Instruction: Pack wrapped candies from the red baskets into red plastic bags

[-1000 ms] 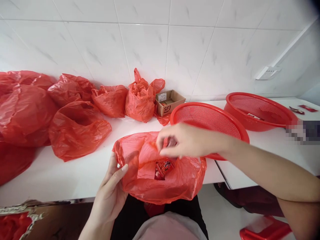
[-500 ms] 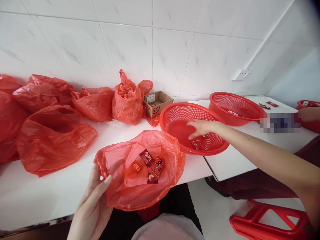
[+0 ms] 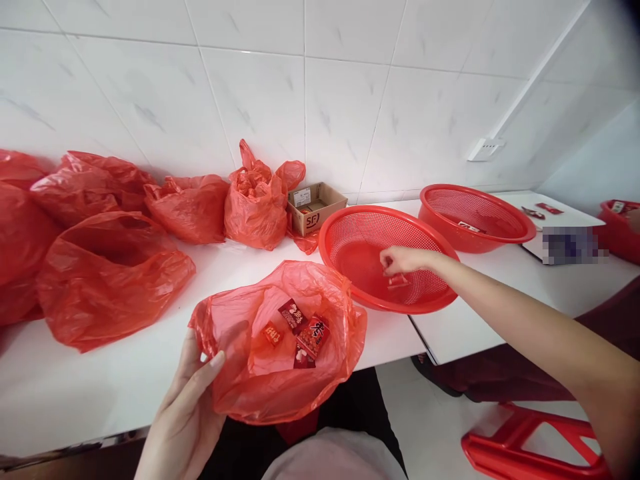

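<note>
My left hand grips the left rim of a thin red plastic bag and keeps its mouth open, thumb over the edge. Inside the bag lie several small snack packets, dark red and orange-red, with printed lettering. Over at the right, my right hand reaches down into a round red plastic basket with perforated sides. Its fingers are pinched together on a small red snack packet that shows beneath them.
Full red bags line the wall, and an open red bag lies at left. A cardboard box stands behind the basket. Another red basket is farther right. A red stool is below, and a co-worker's dark red clothing shows at right.
My right hand, spread above the basket before, has lowered and closed on the small packet there. My left hand still holds the bag in nearly the same place.
</note>
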Available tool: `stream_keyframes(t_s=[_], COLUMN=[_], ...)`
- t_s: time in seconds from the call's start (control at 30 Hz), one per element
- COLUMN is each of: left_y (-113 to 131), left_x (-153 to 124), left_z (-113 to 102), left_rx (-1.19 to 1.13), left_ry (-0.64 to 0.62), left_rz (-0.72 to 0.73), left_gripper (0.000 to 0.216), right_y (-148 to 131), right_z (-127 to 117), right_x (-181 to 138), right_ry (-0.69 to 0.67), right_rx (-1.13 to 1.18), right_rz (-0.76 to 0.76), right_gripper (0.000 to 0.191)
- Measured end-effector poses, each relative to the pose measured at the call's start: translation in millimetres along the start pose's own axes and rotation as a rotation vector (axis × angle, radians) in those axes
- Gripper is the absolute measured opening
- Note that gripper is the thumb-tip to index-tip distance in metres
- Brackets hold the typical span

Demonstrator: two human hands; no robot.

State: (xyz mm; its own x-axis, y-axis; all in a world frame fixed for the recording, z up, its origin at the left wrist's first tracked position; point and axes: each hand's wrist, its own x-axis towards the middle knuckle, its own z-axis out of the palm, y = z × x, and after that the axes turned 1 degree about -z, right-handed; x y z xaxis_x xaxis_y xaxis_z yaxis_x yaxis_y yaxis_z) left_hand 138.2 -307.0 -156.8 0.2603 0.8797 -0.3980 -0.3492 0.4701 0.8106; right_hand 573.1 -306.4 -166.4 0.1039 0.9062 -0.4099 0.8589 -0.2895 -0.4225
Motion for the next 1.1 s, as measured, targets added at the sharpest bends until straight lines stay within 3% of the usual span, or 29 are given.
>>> stream_keyframes(t_s=[0.1,0.23,0.37,0.5,0.57,0.63,0.8,0.9,1.0,1.1], left_y=[2,2,1,-1,-2,-1,9,18,34,61], left_x=[-1,-3,-3,-6,-8,-9,-5,-3,-2,4], left_z=[1,4,5,1,-2,-8,-34,-49,-58,-59], left_rx=[0.000,-0.050,-0.064,-0.001,0.054,0.123,0.232,0.297,0.394,0.325], left_ry=[-0.007,-0.045,-0.093,-0.103,-0.090,-0.084,-0.062,-0.008,0.038,0.059], left_rz=[0.004,-0.007,0.006,0.066,0.105,0.152,0.258,0.298,0.313,0.463], left_gripper=[0.075,0.067,0.066,0.068,0.062,0.053,0.024,0.020,0.022,0.019], right_y=[-28,-106,-185,-221,-224,-221,-192,-166,-148,-148], right_z=[-25,-33,6,62,74,71,36,20,3,-18], right_x=[-6,-38,-59,-45,-37,-36,-58,-72,-83,-95], right_ry=[0.116,0.260,0.200,0.125,0.138,0.141,0.039,0.020,0.120,0.351], right_rx=[0.119,0.352,0.408,0.168,0.049,0.006,-0.112,-0.206,-0.312,-0.322], right_rz=[-0.095,-0.402,-0.699,-0.754,-0.746,-0.738,-0.797,-0.799,-0.748,-0.721], right_gripper=[0.013,0.018,0.012,0.008,0.005,0.007,0.024,0.027,0.018,0.025])
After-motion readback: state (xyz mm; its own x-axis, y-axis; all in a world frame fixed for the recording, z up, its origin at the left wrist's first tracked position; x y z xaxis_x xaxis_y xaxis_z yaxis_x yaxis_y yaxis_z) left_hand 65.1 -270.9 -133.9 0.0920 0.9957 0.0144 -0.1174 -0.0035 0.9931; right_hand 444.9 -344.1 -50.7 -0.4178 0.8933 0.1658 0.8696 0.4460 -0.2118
